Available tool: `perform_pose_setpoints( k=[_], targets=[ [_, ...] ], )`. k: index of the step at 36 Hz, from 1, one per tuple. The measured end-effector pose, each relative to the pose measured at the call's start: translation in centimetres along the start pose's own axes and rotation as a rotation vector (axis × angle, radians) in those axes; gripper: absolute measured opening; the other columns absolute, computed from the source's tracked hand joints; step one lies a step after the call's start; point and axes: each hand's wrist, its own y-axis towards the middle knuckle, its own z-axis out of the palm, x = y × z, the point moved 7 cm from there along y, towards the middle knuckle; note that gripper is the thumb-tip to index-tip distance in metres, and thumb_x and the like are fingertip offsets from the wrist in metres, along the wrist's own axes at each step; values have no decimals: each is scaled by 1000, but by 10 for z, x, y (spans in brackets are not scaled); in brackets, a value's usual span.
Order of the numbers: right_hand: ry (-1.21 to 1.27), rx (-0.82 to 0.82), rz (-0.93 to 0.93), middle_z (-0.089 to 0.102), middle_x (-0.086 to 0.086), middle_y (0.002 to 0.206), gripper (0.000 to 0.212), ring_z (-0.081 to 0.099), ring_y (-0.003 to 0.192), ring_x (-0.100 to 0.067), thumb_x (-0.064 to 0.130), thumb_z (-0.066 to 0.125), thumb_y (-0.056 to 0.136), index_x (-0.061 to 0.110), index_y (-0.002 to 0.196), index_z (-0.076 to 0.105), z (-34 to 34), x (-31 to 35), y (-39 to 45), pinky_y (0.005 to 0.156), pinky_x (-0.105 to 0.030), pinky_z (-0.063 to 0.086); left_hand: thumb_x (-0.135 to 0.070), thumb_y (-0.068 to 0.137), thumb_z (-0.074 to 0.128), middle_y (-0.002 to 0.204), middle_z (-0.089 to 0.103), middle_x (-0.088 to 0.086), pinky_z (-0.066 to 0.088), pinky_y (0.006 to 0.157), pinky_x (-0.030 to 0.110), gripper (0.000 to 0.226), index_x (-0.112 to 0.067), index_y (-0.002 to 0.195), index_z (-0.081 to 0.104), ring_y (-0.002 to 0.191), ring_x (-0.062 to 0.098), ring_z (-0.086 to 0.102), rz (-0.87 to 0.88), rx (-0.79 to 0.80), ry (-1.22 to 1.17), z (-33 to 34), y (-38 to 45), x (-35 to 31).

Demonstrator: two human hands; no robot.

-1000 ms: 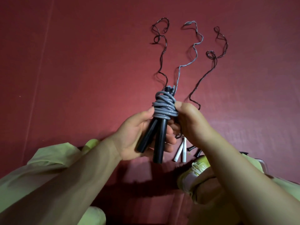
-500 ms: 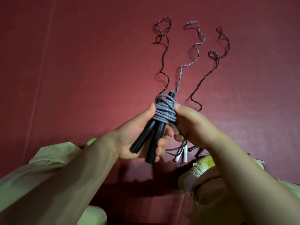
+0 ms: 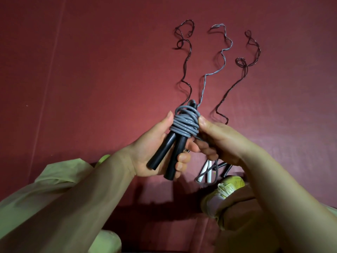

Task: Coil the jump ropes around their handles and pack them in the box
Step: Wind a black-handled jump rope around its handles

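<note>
Red matting [image 3: 91,88] lies beneath; left hand [image 3: 155,152] grips black handles [image 3: 169,152], right hand [image 3: 218,141] pinches the grey coil [image 3: 185,125]. Winding nearly done; next, tuck the tail.

Dark red floor [image 3: 91,79], kinda matte. Lying on it toward the far side: three squiggly jump ropes side by side, dark one [image 3: 186,57], grey one [image 3: 223,50], another dark one [image 3: 242,73]. White handles [image 3: 205,170] and black handles [image 3: 226,168] down at the near side.
</note>
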Motion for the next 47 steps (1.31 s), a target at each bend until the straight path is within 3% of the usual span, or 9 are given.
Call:
perform_pose_setpoints(
  k=[4, 8, 15, 21, 25, 34, 38, 43, 47],
  targets=[
    [-129, -111, 27, 26, -1, 50, 69, 21, 42, -15, 83, 52, 69, 15, 64, 46, -6, -4, 3, 44, -24, 23, -82, 65, 34, 57, 46, 4, 34, 56, 29, 78, -9, 70, 61, 48, 18, 44, 13, -158, 48, -6, 2, -5],
    [-187, -166, 50, 27, -1, 53, 63, 22, 43, -13, 74, 38, 86, 15, 69, 51, -8, -8, 7, 46, -25, 27, -85, 67, 39, 53, 48, 9, 41, 43, 21, 82, -4, 70, 55, 40, 19, 45, 104, -388, 167, -24, 7, -11],
    [-137, -105, 86, 41, 4, 63, 61, 28, 48, -9, 82, 38, 72, 23, 83, 48, 1, -17, 9, 46, -24, 25, -78, 71, 50, 64, 55, -1, 43, 66, 32, 62, -17, 71, 60, 59, 18, 49, 163, -689, 753, -39, -1, -19],
    [-153, -122, 137, 41, 4, 62, 49, 30, 47, -10, 72, 50, 68, 23, 71, 46, -2, -21, 10, 45, -24, 23, -64, 85, 50, 64, 52, -13, 41, 67, 27, 43, -26, 67, 58, 61, 7, 48, 163, -662, 864, -36, 0, -17],
    [-81, -162, 39, 38, 3, 59, 38, 24, 47, -11, 62, 55, 64, 24, 64, 47, -7, -12, 10, 47, -27, 18, -74, 54, 59, 75, 55, 3, 42, 69, 31, 67, -14, 83, 64, 64, 18, 51, 126, -531, 673, -32, -1, -15],
    [176, 25, -140, 34, -2, 54, 71, 25, 43, -9, 62, 66, 50, 7, 92, 50, 4, 4, 8, 39, -18, 27, -61, 48, 85, 74, 72, 10, 59, 63, 36, 61, -11, 81, 75, 65, 22, 71, 37, 134, 12, 10, -1, 0],
    [-52, -46, -161, 40, -2, 58, 65, 32, 53, -15, 71, 47, 67, 9, 84, 56, -1, 4, 5, 47, -19, 31, -55, 37, 91, 60, 64, 3, 58, 54, 33, 56, -12, 69, 73, 51, 16, 65, 41, 20, -19, 8, 0, 4],
    [-98, -63, -144, 45, 6, 57, 47, 30, 55, -18, 63, 46, 83, 18, 72, 52, -2, 5, 3, 50, -28, 27, -50, 67, 56, 57, 61, 2, 56, 52, 30, 44, -7, 78, 59, 45, 15, 59, 115, -265, 130, -5, -3, -7],
    [-127, -91, -60, 44, 9, 54, 47, 28, 51, -13, 62, 44, 83, 17, 71, 47, -4, 0, 4, 48, -26, 24, -49, 67, 57, 58, 63, 2, 55, 54, 30, 45, -7, 83, 58, 47, 17, 59, 139, -372, 237, -13, -3, -9]
  ],
)
